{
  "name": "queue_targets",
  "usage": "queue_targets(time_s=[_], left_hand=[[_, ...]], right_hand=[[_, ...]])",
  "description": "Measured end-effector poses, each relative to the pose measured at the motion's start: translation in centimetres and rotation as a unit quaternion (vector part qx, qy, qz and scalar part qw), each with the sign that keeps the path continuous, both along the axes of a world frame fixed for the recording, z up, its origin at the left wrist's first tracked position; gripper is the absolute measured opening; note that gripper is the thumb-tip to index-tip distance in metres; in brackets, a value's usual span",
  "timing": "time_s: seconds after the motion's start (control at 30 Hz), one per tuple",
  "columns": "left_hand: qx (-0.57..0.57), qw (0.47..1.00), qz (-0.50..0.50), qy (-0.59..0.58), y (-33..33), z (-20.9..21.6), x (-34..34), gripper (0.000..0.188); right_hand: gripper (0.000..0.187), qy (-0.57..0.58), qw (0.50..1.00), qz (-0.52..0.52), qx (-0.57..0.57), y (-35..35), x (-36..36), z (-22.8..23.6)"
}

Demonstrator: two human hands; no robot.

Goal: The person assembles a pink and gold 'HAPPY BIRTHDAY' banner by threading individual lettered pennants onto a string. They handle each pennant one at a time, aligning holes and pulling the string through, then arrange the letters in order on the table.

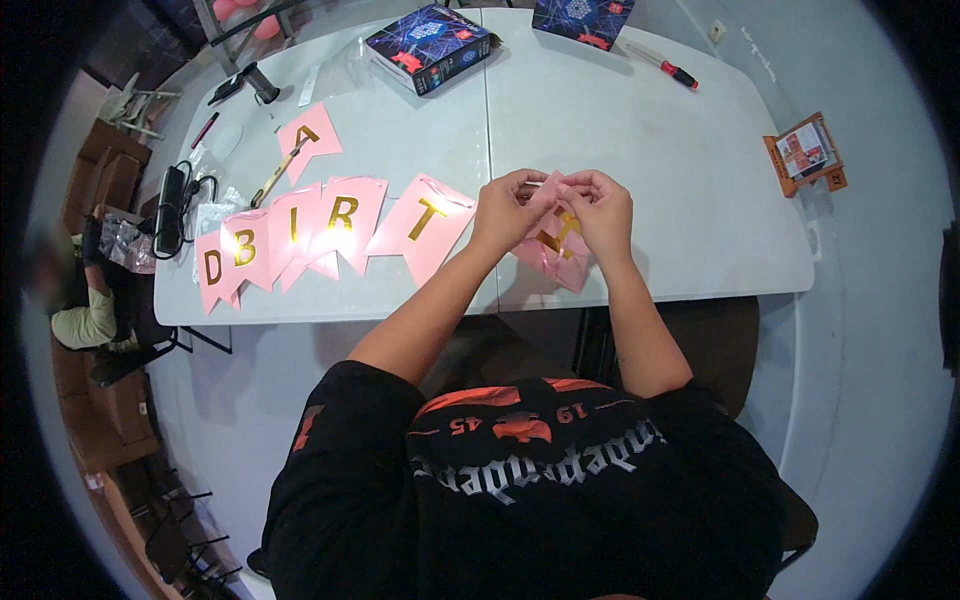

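Observation:
Over the table's near edge, right of the centre seam, my left hand [508, 208] and my right hand [598, 208] meet at the top of a pink pennant [553, 262] with a gold letter. Thumbs and fingers of both hands are pinched on its upper edge, and it hangs tilted below them. Just left of my left hand lies another swallow-tailed pink pennant [425, 225]. Several more pennants [245, 255] overlap in a row farther left, joined along their tops by ribbon. A separate pennant [308, 145] rests behind that row, with a slim tan tool [278, 174] across it.
The white table [600, 120] holds two dark blue boxes [428, 48] at the back and a red-and-black screwdriver [668, 68]. A black power strip [170, 210] and clear plastic lie at its left end. An orange stand [805, 155] is at the right; a person sits at far left.

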State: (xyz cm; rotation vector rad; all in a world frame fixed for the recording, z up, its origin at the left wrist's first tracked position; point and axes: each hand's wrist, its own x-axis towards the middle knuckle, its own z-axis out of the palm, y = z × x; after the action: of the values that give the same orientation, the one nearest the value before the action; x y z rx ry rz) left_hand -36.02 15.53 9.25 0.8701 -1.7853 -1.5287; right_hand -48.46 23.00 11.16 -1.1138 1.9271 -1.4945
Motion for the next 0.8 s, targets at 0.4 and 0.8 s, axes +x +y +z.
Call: queue_targets(time_s=[0.4,0.8], left_hand=[[-0.026,1.0,0.011,0.011,0.9,1.1,0.7,0.028],[-0.029,0.998,-0.005,0.047,1.3,1.6,0.8,0.024]], right_hand=[[0.021,-0.04,0.998,0.022,-0.045,0.3,-0.1,0.3],[0.022,-0.05,0.997,0.033,-0.055,0.2,0.0,0.6]])
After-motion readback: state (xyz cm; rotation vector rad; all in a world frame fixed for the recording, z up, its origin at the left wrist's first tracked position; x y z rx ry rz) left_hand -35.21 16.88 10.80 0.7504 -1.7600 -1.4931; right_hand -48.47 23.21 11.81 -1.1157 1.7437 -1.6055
